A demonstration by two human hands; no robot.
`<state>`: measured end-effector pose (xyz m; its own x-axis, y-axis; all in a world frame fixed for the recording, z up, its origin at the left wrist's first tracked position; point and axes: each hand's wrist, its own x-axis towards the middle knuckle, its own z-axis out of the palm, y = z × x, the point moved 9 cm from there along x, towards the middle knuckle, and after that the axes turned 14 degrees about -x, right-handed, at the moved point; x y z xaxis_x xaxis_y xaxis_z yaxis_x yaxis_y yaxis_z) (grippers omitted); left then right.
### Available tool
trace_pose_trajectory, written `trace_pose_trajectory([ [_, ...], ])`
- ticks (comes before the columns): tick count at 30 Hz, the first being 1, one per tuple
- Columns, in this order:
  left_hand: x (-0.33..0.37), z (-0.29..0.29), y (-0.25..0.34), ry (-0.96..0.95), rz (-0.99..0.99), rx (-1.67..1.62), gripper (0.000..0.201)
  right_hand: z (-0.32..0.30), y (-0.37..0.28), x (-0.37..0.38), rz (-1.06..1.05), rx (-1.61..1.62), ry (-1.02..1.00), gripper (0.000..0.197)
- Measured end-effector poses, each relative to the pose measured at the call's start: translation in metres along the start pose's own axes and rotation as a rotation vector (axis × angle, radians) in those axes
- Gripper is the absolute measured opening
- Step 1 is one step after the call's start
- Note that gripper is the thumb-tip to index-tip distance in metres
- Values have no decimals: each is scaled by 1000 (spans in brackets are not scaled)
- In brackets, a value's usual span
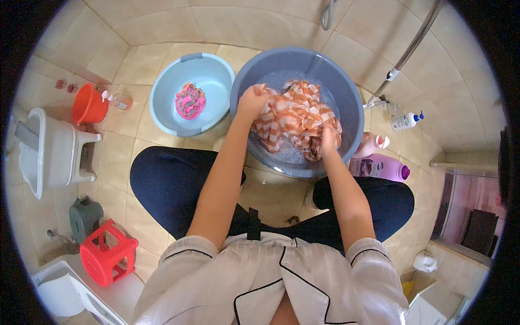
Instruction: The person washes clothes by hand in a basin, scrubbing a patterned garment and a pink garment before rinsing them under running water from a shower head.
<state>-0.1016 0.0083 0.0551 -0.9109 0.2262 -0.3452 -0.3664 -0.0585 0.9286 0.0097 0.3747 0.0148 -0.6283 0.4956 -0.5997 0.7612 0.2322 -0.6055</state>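
An orange-and-white checked cloth [298, 115] lies bunched up in a large grey basin [353, 116] of soapy water. My left hand [254, 101] is closed on the cloth's upper left part, near the basin's left rim. Lower down on the right, my right hand [328, 140] grips the cloth's other side, its fingers partly hidden by the folds. Much of the cloth is lifted above the foamy water between my hands. Just left of the grey basin, a light blue basin [162, 103] holds a small crumpled pink and grey cloth [190, 102].
Right of the grey basin lie a purple bottle [379, 167] and a pink bottle [371, 145]; a white pump bottle [405, 120] stands farther right. On the left are an orange bucket [88, 104], a clear pump bottle [119, 101], a white stool [81, 157] and a red stool [108, 253].
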Motion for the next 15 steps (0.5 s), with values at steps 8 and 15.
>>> trace_pose_trajectory([
  [8, -14, 43, -104, 444, 38, 165, 54, -150, -101, -13, -253, 490, -38, 15],
  [15, -8, 75, -81, 406, 186, 216, 61, -251, -166, -31, -440, 767, -267, 10],
])
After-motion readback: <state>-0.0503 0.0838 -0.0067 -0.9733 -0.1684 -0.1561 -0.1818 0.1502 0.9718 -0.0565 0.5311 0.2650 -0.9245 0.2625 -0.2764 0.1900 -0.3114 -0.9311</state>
